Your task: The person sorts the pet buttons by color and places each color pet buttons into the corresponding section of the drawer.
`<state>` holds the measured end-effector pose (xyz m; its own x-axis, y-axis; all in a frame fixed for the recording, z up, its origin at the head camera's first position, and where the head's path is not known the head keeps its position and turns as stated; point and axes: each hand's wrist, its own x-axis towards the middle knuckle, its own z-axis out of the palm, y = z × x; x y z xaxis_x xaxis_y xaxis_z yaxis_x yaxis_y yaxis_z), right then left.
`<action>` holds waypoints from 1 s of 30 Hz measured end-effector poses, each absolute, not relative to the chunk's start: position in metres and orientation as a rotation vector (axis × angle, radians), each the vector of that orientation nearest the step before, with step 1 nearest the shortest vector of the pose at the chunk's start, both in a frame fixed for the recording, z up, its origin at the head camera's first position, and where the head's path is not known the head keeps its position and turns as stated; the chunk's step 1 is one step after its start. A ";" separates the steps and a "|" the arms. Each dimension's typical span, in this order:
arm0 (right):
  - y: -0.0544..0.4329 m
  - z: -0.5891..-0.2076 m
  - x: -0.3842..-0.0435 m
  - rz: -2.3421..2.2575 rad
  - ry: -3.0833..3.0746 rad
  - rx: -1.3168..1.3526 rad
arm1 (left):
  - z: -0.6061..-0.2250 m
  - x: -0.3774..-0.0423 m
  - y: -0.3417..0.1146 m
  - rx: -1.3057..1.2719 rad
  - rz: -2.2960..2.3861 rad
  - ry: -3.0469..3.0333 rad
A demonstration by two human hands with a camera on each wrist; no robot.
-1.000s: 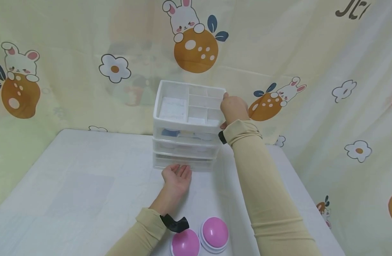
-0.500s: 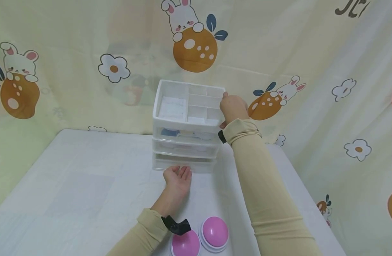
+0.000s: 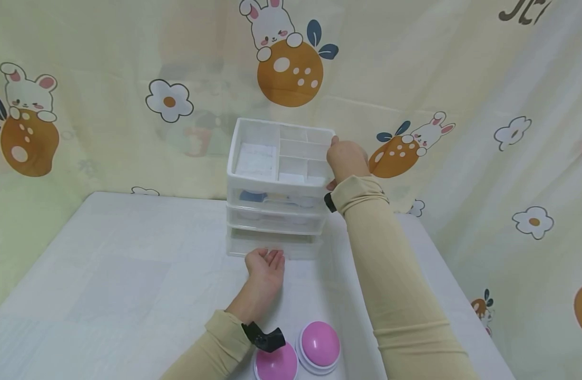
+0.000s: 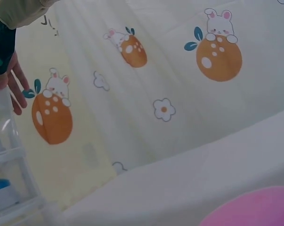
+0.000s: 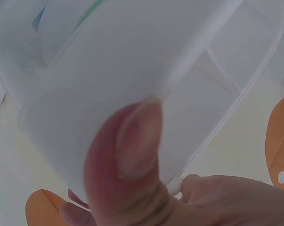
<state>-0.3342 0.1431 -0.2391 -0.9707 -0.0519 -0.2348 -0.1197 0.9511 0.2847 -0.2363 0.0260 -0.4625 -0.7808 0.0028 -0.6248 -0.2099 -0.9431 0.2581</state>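
Observation:
A white drawer organizer [image 3: 278,184] with clear drawers and a divided top tray stands at the back middle of the table. My right hand [image 3: 348,158] grips its upper right side; the right wrist view shows the thumb [image 5: 137,141] pressed on the wall and other fingers beyond the edge. Low at the front, my left hand [image 3: 266,274] is palm up, its fingertips hooked at the lip of the bottom drawer [image 3: 241,247], which sticks out a little. In the left wrist view, the organizer's side [image 4: 12,162] and my right hand [image 4: 17,82] show at the left edge.
Two pink domes on white bases, a right one [image 3: 320,344] and a left one [image 3: 275,364], stand near the front by my left wrist. Blue pieces [image 3: 253,196] show inside the top drawer. A printed curtain [image 3: 129,148] hangs close behind the organizer.
The bottom drawer has slid slightly out toward me, with my left hand moving back along with it. My right hand keeps its hold on the organizer's side.

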 end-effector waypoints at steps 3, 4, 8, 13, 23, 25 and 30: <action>0.143 -0.239 -0.335 0.431 2.875 -0.119 | -0.461 -0.235 0.026 -0.991 2.815 0.494; 0.143 -0.239 -0.336 0.424 2.873 -0.112 | -0.460 -0.234 0.026 -0.991 2.814 0.499; 0.142 -0.239 -0.336 0.415 2.863 -0.098 | -0.460 -0.234 0.027 -0.992 2.811 0.528; 0.141 -0.238 -0.337 0.411 2.846 -0.084 | -0.459 -0.231 0.028 -1.003 2.804 0.568; 0.140 -0.238 -0.340 0.407 2.827 -0.058 | -0.460 -0.230 0.033 -1.007 2.782 0.686; 0.140 -0.238 -0.340 0.416 2.830 -0.068 | -0.459 -0.229 0.033 -1.015 2.772 0.704; 0.141 -0.238 -0.337 0.438 2.845 -0.103 | -0.459 -0.228 0.035 -1.026 2.752 0.755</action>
